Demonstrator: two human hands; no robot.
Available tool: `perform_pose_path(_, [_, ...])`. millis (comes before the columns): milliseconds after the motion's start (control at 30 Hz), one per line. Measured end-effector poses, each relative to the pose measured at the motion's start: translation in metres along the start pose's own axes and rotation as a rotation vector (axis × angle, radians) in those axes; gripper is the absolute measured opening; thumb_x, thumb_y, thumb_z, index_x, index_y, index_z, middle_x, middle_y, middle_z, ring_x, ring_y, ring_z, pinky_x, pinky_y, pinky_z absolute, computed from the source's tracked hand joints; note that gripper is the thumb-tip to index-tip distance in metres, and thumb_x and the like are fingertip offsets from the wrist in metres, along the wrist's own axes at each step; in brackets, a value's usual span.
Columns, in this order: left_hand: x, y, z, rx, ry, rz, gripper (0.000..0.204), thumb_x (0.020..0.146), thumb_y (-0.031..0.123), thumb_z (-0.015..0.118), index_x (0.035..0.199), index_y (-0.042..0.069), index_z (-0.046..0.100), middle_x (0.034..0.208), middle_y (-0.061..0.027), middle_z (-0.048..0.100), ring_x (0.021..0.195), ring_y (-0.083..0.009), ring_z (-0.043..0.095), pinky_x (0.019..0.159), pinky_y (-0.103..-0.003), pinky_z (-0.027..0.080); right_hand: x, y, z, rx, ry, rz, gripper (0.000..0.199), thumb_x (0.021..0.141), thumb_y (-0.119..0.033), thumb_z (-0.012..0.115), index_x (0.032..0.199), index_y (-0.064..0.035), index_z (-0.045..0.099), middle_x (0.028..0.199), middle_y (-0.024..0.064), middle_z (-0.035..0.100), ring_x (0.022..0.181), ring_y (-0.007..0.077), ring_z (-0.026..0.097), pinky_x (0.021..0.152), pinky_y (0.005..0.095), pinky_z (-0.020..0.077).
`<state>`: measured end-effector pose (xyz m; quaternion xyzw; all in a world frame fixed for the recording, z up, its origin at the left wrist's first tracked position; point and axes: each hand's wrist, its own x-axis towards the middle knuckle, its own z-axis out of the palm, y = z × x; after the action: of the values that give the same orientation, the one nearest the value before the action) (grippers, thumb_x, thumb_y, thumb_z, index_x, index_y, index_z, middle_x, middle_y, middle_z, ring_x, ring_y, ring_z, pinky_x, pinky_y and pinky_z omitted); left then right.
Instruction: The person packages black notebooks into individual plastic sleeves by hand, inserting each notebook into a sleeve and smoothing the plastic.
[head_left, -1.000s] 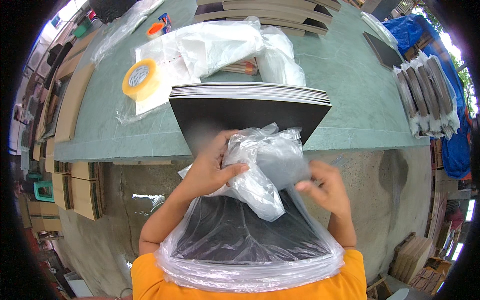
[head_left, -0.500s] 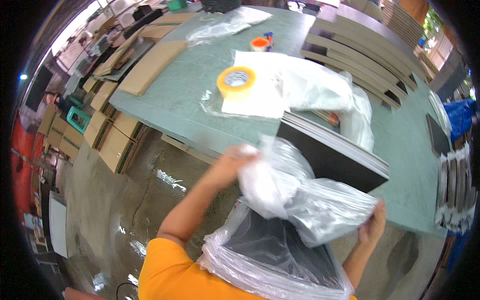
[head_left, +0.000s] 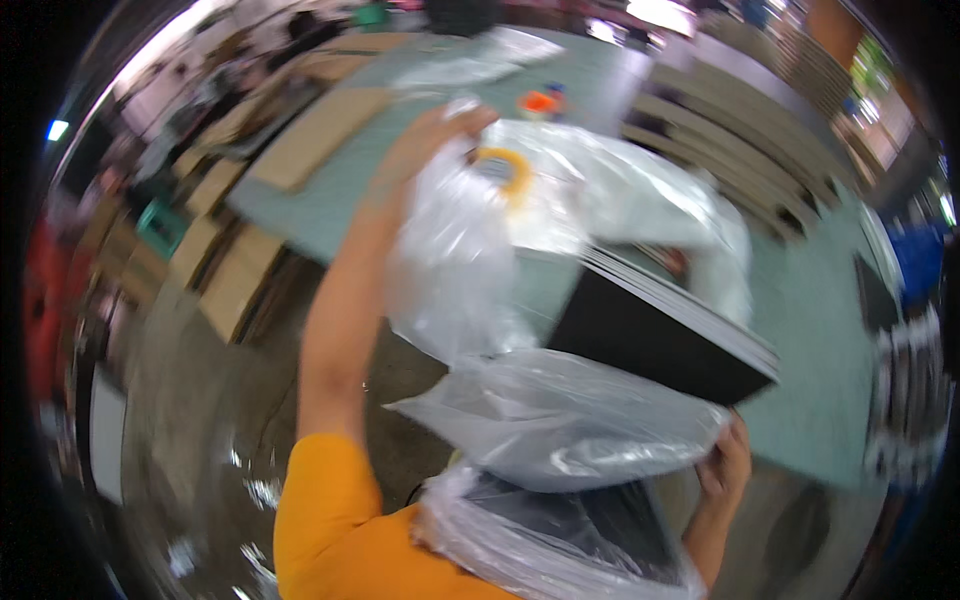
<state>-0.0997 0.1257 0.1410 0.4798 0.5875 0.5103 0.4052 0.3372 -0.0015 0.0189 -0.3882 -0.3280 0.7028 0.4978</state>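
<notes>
1. At five o'clock, nearest the body, gathered clear wrapping (head_left: 460, 520) surrounds a dark panel (head_left: 590, 515) showing through it.
2. Just above that, a clear plastic sheet (head_left: 570, 425) runs up toward eleven o'clock; I cannot tell whether it is one piece.
3. The right hand (head_left: 728, 462), at four o'clock, pinches the sheet's right end; the left hand (head_left: 435, 140), near twelve and well apart, closes on its far end, blurred.
4. The sheet should handle light, limp and slippery, and may tear; firm pinches at its corners look best.
5. At three o'clock, a stack of black panels (head_left: 660, 335), probably stiff, sits at the green table's (head_left: 825, 420) near edge.
6. At two o'clock lies whitish plastic packaging (head_left: 650, 185), contents unclear.
7. At nine o'clock, brown cartons (head_left: 235, 290) hide their insides; far off at three, clear film encloses several panels (head_left: 908, 385).
</notes>
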Motion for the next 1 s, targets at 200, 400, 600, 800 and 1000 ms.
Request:
perform_pose_path(200, [-0.119, 0.011, 0.120, 0.536, -1.104, 0.245, 0.022, 0.074, 0.022, 0.061, 0.073, 0.001, 0.057, 0.065, -0.0141, 0.055, 0.060, -0.0209, 0.056, 0.055, -0.032, 0.042, 0.020, 0.008, 0.041, 0.110, -0.149, 0.117, 0.022, 0.074, -0.024, 0.065, 0.077, -0.0068, 0.051, 0.072, 0.0011, 0.055, 0.063, 0.0094, 0.053, 0.055, 0.0230, 0.0439])
perform_pose_path(400, [-0.136, -0.053, 0.178, 0.192, -0.948, 0.334, 0.024, 0.077, 0.025, 0.060, 0.075, 0.001, 0.058, 0.062, -0.0133, 0.055, 0.053, -0.0203, 0.052, 0.052, -0.030, 0.041, 0.010, 0.010, 0.046, 0.452, -0.068, 0.010, 0.029, 0.077, -0.037, 0.059, 0.078, -0.0084, 0.053, 0.075, 0.0036, 0.057, 0.064, 0.0134, 0.054, 0.057, 0.0244, 0.0457])
perform_pose_path(600, [-0.115, -0.227, -0.064, 0.417, 0.037, -0.333, 0.040, 0.074, 0.023, 0.062, 0.102, -0.004, 0.053, 0.086, -0.0098, 0.058, 0.072, -0.0175, 0.054, 0.068, -0.030, 0.044, -0.017, -0.015, -0.028, 0.481, 0.284, -0.161, 0.027, 0.082, -0.027, 0.054, 0.092, -0.0016, 0.055, 0.085, 0.0103, 0.059, 0.073, 0.0175, 0.058, 0.063, 0.0271, 0.0484])
perform_pose_path(800, [-0.101, -0.117, -0.029, 0.051, 0.369, 0.192, 0.024, 0.070, 0.000, 0.054, 0.093, -0.001, 0.054, 0.083, -0.0111, 0.057, 0.072, -0.0181, 0.055, 0.066, -0.029, 0.046, -0.019, 0.019, -0.020, 0.184, -0.097, 0.157, 0.015, 0.079, -0.011, 0.057, 0.089, 0.0006, 0.056, 0.078, 0.0084, 0.059, 0.067, 0.0154, 0.058, 0.063, 0.0266, 0.0477])
perform_pose_path(1000, [-0.140, -0.028, 0.152, -0.027, -0.789, 0.195, 0.013, 0.071, 0.015, 0.060, 0.073, 0.004, 0.054, 0.060, -0.0004, 0.052, 0.050, -0.0066, 0.047, 0.044, -0.020, 0.036, 0.000, 0.007, 0.055, 0.120, -0.385, 0.054, 0.013, 0.081, -0.015, 0.057, 0.083, -0.0028, 0.056, 0.072, 0.0032, 0.058, 0.067, 0.0105, 0.055, 0.061, 0.0245, 0.0459])
